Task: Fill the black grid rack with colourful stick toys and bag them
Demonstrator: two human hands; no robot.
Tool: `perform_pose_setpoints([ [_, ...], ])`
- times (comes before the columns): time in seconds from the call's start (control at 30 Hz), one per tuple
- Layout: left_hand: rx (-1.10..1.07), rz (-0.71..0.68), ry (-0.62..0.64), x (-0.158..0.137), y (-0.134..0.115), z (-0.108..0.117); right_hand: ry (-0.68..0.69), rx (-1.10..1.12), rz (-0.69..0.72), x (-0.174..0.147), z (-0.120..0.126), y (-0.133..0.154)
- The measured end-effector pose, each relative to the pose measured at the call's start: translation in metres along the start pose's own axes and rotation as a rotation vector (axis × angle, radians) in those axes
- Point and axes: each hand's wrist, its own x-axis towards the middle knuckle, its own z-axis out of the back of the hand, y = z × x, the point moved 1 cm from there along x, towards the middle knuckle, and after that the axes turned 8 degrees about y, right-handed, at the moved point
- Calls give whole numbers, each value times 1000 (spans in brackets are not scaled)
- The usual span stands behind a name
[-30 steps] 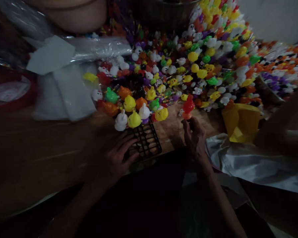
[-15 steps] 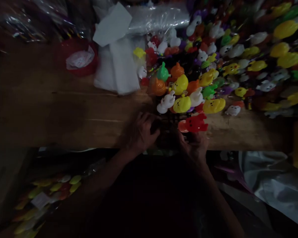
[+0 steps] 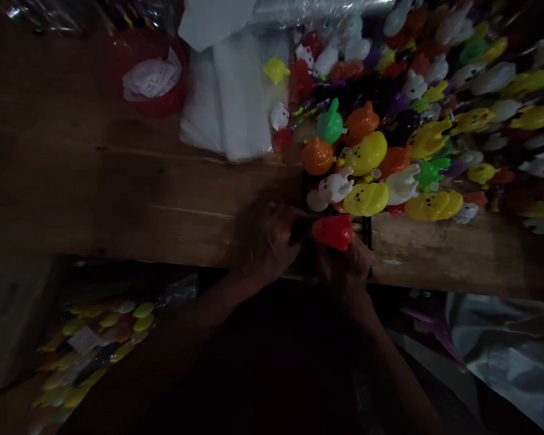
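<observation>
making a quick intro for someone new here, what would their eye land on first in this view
Probably the bright red toy figure, held in the right hand near the front edge of the wooden table. Next might come the crowd of yellow, white, green and orange figures filling the upper right. To the upper left, a red bowl with white paper inside also stands out.

Glossy red toy figure [image 3: 335, 232], tipped sideways, over black tray [image 3: 369, 232].
</observation>
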Motion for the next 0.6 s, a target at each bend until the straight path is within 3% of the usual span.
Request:
perform_pose_setpoints([
  [0.37,8,47,-55,2,-2,-5,58,37,42,11,2,1],
  [0.6,33,105,42,0,-11,4,4,21,61,14,3,6],
])
